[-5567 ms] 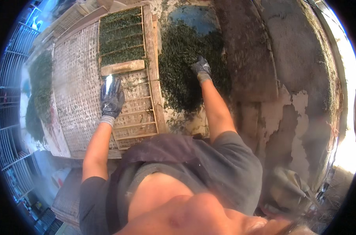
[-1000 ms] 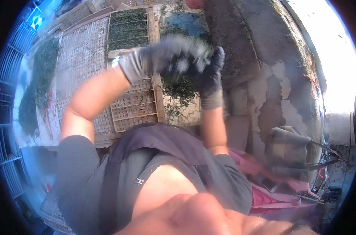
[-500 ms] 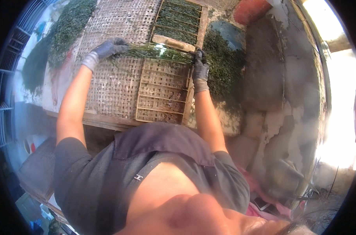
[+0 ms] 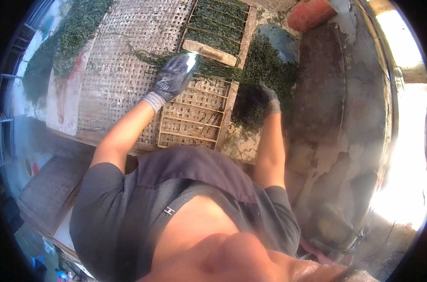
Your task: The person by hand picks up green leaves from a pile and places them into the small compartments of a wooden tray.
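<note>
Resting my left hand (image 4: 174, 75), fingers extended and unclosed, over green plant strands (image 4: 218, 71) beside the wooden bar (image 4: 209, 51) | right hand (image 4: 266, 95) at the dark green heap (image 4: 269, 66), fingers part-curled, grip I can't tell

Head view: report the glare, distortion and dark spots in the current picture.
Head view: light at the right edge burns out to white, and a white glint sits by the left hand; head view: the grey surface at right has a bowed edge; head view: the right hand blends into the dark greens, so its grip is unclear.
</note>
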`<action>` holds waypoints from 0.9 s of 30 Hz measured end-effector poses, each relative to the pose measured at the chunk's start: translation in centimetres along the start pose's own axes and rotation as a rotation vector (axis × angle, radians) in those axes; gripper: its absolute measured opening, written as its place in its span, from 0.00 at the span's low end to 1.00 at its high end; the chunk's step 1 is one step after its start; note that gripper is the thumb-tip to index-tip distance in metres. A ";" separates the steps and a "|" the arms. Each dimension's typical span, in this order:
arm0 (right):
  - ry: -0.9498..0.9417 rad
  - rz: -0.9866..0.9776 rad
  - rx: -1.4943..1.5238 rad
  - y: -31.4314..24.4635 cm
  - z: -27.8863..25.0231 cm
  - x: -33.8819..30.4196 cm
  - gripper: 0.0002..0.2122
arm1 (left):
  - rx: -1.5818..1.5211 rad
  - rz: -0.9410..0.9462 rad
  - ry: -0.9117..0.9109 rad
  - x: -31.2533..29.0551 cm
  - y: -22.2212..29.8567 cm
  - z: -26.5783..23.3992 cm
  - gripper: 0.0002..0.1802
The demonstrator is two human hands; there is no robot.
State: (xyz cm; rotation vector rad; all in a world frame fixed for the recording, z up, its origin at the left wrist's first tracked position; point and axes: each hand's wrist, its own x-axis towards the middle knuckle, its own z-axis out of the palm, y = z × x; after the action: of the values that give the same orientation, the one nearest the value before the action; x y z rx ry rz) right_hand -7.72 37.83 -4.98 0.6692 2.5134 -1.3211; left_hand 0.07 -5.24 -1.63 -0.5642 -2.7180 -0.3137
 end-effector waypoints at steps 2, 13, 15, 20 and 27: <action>-0.078 0.082 -0.016 0.3 -2.0 -1.4 0.21 | 0.005 -0.110 0.053 -0.3 0.0 -2.6 0.30; -0.493 -0.711 0.120 -12.6 15.2 -10.9 0.19 | -0.083 -0.070 0.013 -0.7 -3.9 -5.6 0.28; -0.417 -0.929 -0.143 -11.1 16.6 -11.0 0.18 | -0.130 0.006 0.012 -4.6 -5.8 -5.1 0.22; -0.136 -0.883 0.070 -15.6 15.7 -16.3 0.17 | -0.123 -0.574 0.530 -14.0 -16.1 -10.9 0.17; 0.178 -1.149 -0.469 -11.7 21.6 -14.7 0.18 | 0.031 -1.417 0.425 -25.5 -39.3 -11.8 0.52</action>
State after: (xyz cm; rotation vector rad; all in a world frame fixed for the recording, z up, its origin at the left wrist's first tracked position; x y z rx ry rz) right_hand -0.95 10.06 -3.00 -0.9305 3.2719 -0.7714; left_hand 8.92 -52.53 -5.98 1.3529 -2.1957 -0.5967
